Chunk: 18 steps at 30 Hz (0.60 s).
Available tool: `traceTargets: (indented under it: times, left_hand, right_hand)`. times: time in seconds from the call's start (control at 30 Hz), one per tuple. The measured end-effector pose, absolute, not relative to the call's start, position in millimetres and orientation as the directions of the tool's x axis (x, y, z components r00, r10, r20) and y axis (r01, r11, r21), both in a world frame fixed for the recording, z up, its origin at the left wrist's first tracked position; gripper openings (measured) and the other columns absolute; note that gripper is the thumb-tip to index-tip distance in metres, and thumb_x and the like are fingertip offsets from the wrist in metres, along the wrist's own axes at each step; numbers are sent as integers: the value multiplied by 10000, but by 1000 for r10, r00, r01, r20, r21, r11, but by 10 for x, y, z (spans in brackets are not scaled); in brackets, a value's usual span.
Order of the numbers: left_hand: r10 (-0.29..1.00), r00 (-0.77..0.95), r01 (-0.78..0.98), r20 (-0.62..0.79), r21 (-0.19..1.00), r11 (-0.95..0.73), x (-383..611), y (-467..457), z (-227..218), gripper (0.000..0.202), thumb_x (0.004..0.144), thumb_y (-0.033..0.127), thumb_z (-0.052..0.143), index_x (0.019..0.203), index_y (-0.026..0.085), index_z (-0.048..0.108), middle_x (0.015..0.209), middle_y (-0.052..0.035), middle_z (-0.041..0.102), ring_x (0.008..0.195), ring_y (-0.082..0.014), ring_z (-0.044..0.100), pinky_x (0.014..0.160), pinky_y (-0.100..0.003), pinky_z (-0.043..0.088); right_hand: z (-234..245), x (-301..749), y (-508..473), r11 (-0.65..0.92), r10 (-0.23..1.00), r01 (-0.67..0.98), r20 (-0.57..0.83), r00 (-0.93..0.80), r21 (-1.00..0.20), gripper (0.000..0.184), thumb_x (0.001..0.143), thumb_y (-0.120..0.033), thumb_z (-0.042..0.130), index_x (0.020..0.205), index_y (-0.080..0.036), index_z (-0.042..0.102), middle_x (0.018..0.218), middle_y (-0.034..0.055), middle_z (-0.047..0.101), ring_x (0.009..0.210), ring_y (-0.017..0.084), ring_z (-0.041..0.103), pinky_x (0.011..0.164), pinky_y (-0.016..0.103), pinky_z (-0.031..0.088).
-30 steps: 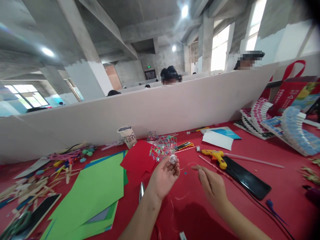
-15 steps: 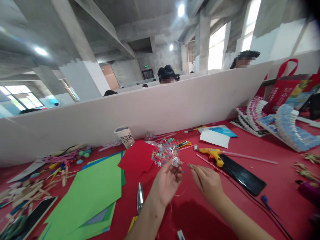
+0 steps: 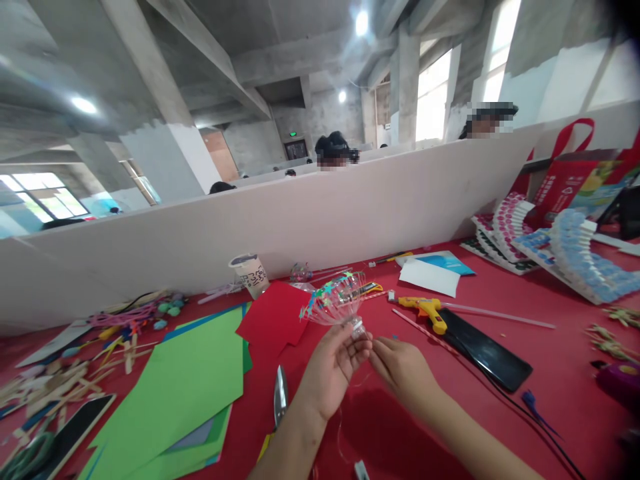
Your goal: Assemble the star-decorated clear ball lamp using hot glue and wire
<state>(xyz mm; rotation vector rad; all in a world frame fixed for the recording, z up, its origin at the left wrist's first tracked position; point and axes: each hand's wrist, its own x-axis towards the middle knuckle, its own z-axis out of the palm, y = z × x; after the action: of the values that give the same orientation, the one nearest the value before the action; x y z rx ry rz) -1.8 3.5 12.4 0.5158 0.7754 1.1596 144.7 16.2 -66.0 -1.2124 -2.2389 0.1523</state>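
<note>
My left hand [image 3: 333, 367] is closed around the gathered white base of a bunch of clear strands [image 3: 343, 307]. Small shiny green and blue stars tip the strands, which fan out up and to the left. Close against it, my right hand [image 3: 403, 363] is pinched by the base, holding a thin wire that is hard to make out there. A fine wire [image 3: 340, 433] hangs below my left hand towards a small white piece [image 3: 361, 470] at the bottom edge. Scissors [image 3: 281, 397] with yellow handles lie partly under my left forearm.
Green paper sheets [image 3: 185, 373] and red paper [image 3: 275, 317] lie left. A yellow glue gun [image 3: 425, 310] and black phone [image 3: 485, 350] lie right, with a cable. A white partition [image 3: 300, 220] stands behind, near a paper cup [image 3: 253, 275]. Wooden sticks [image 3: 50, 393] clutter the far left.
My right hand has moved left to meet my left hand at the base of the bunch. The bunch has turned, its strands now showing more from the side.
</note>
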Motion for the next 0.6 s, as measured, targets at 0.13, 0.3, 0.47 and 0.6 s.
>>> traceTargets:
  times: [0.13,0.3,0.47,0.6]
  left_hand:
    - [957,202,-547,-207,787,286,-36,5,145,98,821,171,603,873,89,617,817,-133,710,705,-168,658,674,-258,508]
    - [969,228,-427,-97,884,189,-24,-5,116,139,821,204,604,912,101,624,832,-116,715,716,-169,663,700,-277,495]
    - [983,182,-379,-31,920,99,-9,-21,122,118,787,196,652,867,110,639,816,-91,712,745,-176,659,756,-306,491]
    - [991,133,-379,11,925,40,-108,30,151,118,788,198,645,869,114,643,807,-81,713,750,-184,661,766,-322,495]
  right_hand:
    - [-630,1463,154,584,801,713,419,-428,-388,181,920,-305,513,911,-149,605,831,5,627,678,103,595,633,276,517]
    - [-616,1482,132,579,808,682,426,-407,-447,180,915,-306,519,903,-149,605,855,12,626,722,117,599,671,301,515]
    - [-645,1491,165,550,833,587,432,-345,-593,171,909,-305,524,913,-148,593,817,0,608,679,109,582,635,286,506]
    - [-694,1452,189,517,856,461,446,-263,-721,399,842,-235,580,1219,-201,453,1043,46,608,868,148,610,777,319,525]
